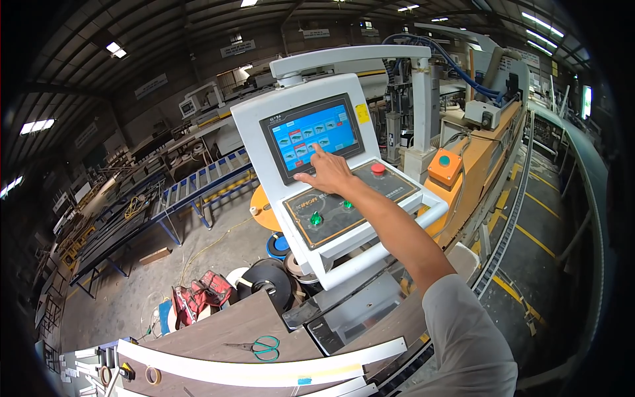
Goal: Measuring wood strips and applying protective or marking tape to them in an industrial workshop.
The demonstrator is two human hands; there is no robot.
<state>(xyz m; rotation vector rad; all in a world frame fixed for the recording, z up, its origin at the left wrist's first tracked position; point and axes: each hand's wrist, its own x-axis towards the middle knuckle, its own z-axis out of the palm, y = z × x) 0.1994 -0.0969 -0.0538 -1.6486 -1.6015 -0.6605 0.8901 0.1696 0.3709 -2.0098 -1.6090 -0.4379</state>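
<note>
My right hand (328, 173) reaches up to a touchscreen (312, 135) with a blue display of several small picture buttons. Its index finger is stretched out with the tip at the lower middle of the screen. The thumb spreads to the left near the screen's lower frame, and the hand holds nothing. The screen sits in a white control console (254, 149) on an overhead arm. Below it, a dark button panel (301, 228) carries green knobs (316, 218) and a red button (378, 169); my forearm crosses over this panel. My left hand is out of view.
Green-handled scissors (266, 348) and long white strips (251, 370) lie on a brown board (205, 324). An orange box with a green button (444, 165) sits on the machine at right. Rolls of edging (268, 284) and a red bag (202, 298) stand on the floor. A roller conveyor (205, 178) runs left.
</note>
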